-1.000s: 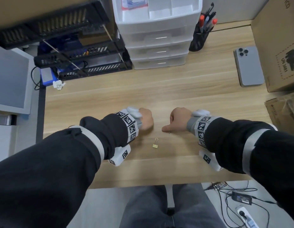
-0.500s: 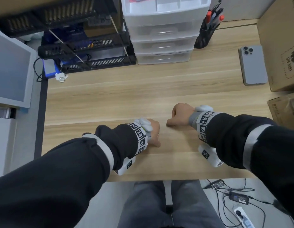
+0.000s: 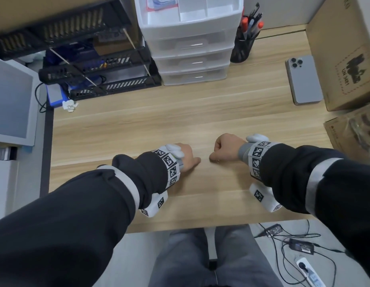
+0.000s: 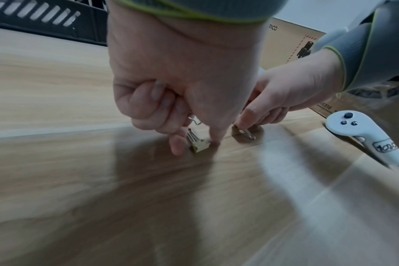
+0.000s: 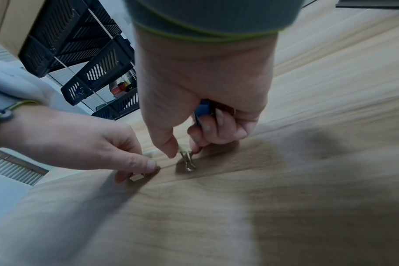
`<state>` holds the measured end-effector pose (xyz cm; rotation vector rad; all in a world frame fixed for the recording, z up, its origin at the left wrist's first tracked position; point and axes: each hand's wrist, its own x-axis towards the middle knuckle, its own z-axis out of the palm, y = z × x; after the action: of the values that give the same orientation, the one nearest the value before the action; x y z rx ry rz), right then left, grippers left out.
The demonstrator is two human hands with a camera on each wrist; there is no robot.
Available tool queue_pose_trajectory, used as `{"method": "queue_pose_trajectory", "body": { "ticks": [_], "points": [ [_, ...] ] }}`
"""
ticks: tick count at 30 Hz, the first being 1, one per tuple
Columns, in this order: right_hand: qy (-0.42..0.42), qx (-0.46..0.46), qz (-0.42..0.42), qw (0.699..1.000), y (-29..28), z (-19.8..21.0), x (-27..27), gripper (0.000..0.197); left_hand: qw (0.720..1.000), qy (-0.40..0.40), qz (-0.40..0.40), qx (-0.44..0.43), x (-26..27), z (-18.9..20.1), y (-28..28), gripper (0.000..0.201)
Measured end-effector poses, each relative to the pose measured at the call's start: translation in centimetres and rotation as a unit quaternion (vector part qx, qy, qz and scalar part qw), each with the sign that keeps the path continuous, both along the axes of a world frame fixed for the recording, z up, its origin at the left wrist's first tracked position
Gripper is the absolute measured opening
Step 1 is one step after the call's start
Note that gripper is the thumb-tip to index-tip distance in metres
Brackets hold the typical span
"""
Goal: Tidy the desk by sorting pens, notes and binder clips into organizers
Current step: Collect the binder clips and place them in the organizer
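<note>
My left hand (image 4: pixel 195 146) pinches a small gold binder clip (image 4: pixel 198 146) between thumb and forefinger, and the clip sits low on the wooden desk (image 3: pixel 180 121). My right hand (image 5: pixel 182 153) pinches a second binder clip (image 5: pixel 187 159) by its wire handles, just right of the first. A blue clip (image 5: pixel 203 109) is tucked in its curled fingers. From the head view both hands, left (image 3: pixel 188 160) and right (image 3: pixel 221 150), are fists near the desk's front edge and hide the clips. At the back stand a white drawer unit (image 3: pixel 190 48), a pen cup (image 3: pixel 242 46) and black trays (image 3: pixel 97 65).
A phone (image 3: pixel 303 79) lies at the right beside a large cardboard box (image 3: pixel 350 54). A smaller box (image 3: pixel 350 137) sits nearer at the right edge. Crumpled white paper (image 3: pixel 69 105) lies at the back left. Cables and a power strip (image 3: pixel 308 274) are on the floor.
A gold clip lay bare on the desk between my hands a second ago. My left hand came down over it and now pinches it. The right hand barely moved.
</note>
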<state>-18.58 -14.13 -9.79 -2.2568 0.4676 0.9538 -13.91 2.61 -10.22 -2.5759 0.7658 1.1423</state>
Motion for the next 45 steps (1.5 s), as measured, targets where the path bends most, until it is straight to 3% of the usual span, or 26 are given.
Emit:
{"method": "queue_pose_trajectory", "body": {
  "ticks": [4, 7, 9, 11, 15, 19, 22, 26, 29, 31, 33, 36, 38, 41, 45],
  "points": [
    [0.002, 0.012, 0.002, 1.000, -0.4, -0.1, -0.3, 0.019, 1.000, 0.024, 0.010, 0.010, 0.6, -0.3, -0.3, 0.021],
    [0.000, 0.027, -0.010, 1.000, -0.7, 0.1, -0.4, 0.019, 0.999, 0.024, 0.026, 0.008, 0.7, 0.3, -0.6, 0.023],
    [-0.007, 0.046, -0.021, 0.999, -0.8, 0.5, -0.5, 0.020, 0.996, 0.038, 0.076, -0.007, 0.8, 1.0, -0.9, 0.027],
    [-0.019, 0.073, -0.029, 0.997, -0.7, 1.1, -0.5, 0.022, 0.980, 0.078, 0.176, -0.056, 1.0, 1.8, -1.2, 0.027],
    [-0.079, 0.099, -0.012, 0.992, -0.2, 3.9, 1.4, 0.024, 0.875, 0.223, 0.397, -0.163, 2.6, 4.6, -1.9, 0.023],
    [-0.146, 0.098, 0.005, 0.984, 0.0, 8.0, 4.3, 0.022, 0.757, 0.260, 0.537, -0.266, 4.2, 7.9, -2.4, 0.017],
    [-0.176, 0.094, 0.009, 0.980, 0.0, 10.6, 5.7, 0.022, 0.714, 0.295, 0.553, -0.312, 5.2, 10.1, -2.8, 0.030],
    [-0.235, 0.064, -0.003, 0.970, -0.6, 13.9, 6.9, 0.028, 0.692, 0.314, 0.550, -0.348, 6.7, 13.5, -3.4, 0.033],
    [-0.256, 0.091, -0.058, 0.961, -1.1, 16.9, 8.1, 0.031, 0.696, 0.293, 0.542, -0.369, 7.9, 16.3, -3.7, 0.029],
    [-0.230, 0.150, -0.183, 0.944, -1.8, 18.7, 9.6, 0.031, 0.716, 0.271, 0.528, -0.368, 8.9, 18.1, -4.1, 0.036],
    [-0.129, 0.245, -0.336, 0.900, -2.9, 20.1, 11.2, 0.025, 0.749, 0.241, 0.501, -0.360, 9.8, 19.8, -4.8, 0.045],
    [-0.008, 0.353, -0.470, 0.809, -5.5, 22.3, 12.8, 0.018, 0.792, 0.172, 0.465, -0.355, 11.5, 22.7, -5.8, 0.049],
    [0.014, 0.386, -0.519, 0.763, -7.0, 23.3, 13.7, 0.001, 0.808, 0.134, 0.450, -0.356, 12.9, 24.1, -6.4, 0.048],
    [0.014, 0.416, -0.545, 0.728, -8.0, 24.4, 15.1, 0.023, 0.818, 0.094, 0.444, -0.352, 15.2, 26.1, -7.5, 0.046],
    [-0.007, 0.428, -0.560, 0.709, -8.3, 25.3, 16.4, 0.025, 0.840, 0.058, 0.431, -0.324, 17.4, 27.0, -8.7, 0.031]
  ]
}}
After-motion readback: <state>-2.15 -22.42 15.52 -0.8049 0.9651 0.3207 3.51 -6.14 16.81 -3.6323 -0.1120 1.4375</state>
